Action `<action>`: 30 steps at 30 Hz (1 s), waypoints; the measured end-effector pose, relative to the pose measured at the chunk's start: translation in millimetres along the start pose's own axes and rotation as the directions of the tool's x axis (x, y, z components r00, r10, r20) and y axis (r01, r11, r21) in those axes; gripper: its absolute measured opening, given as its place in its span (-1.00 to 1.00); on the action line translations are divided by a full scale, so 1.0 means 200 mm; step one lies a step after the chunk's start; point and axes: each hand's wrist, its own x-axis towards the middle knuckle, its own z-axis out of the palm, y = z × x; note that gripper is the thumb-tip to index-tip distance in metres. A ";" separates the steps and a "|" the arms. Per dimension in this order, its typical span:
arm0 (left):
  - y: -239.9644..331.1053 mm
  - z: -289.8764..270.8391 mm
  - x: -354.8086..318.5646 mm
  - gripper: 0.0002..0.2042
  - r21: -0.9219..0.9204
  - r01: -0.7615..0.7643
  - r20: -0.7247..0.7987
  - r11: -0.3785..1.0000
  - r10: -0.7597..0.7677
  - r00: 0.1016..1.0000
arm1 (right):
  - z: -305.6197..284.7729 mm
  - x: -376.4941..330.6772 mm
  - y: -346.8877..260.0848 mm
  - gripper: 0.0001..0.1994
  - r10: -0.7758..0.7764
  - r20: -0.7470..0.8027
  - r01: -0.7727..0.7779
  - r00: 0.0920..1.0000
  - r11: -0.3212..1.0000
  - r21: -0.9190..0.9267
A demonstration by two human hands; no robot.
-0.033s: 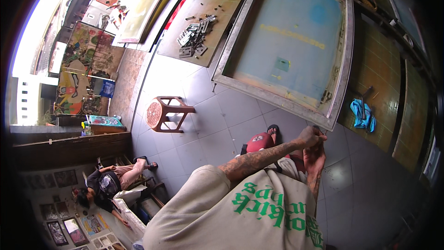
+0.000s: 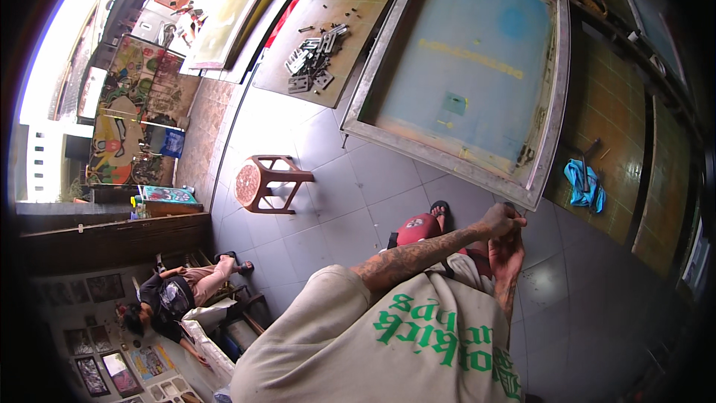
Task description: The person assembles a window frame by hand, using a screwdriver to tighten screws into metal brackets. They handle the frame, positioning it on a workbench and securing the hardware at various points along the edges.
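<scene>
My left hand [image 2: 501, 219] is curled into a fist at the end of a tattooed forearm that reaches out over my pale shirt with green lettering. My right hand [image 2: 509, 255] is pressed against it from below, fingers pointing up. Both hands meet just off the near corner of a large metal-framed screen [image 2: 447, 158] with a blue-green mesh. I cannot make out anything between the fingers. Beneath my arm are red shorts [image 2: 418, 230] and a foot in a dark sandal [image 2: 440, 209] on the grey tiled floor.
A red plastic stool [image 2: 265, 183] stands on the tiles. A blue cloth [image 2: 585, 183] lies on a brown surface beyond the screen. Several metal parts [image 2: 313, 60] lie on a board. Another person [image 2: 175, 295] sits among pictures at the lower left.
</scene>
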 end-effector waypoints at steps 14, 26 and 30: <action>0.04 0.02 -0.04 -0.72 0.244 -0.095 -0.096 0.965 0.121 0.988 | 0.03 -0.03 -0.01 -0.68 0.021 0.045 -0.022 0.999 1.000 0.023; 0.02 0.05 -0.01 -0.62 0.240 -0.074 -0.117 0.968 0.105 0.988 | 0.02 -0.05 -0.01 -0.69 0.037 0.082 -0.040 0.996 0.999 0.033; 0.07 0.01 -0.03 -0.56 0.031 0.084 0.030 0.996 -0.085 0.996 | -0.04 -0.01 -0.01 -0.68 0.031 0.231 -0.055 0.972 0.994 0.096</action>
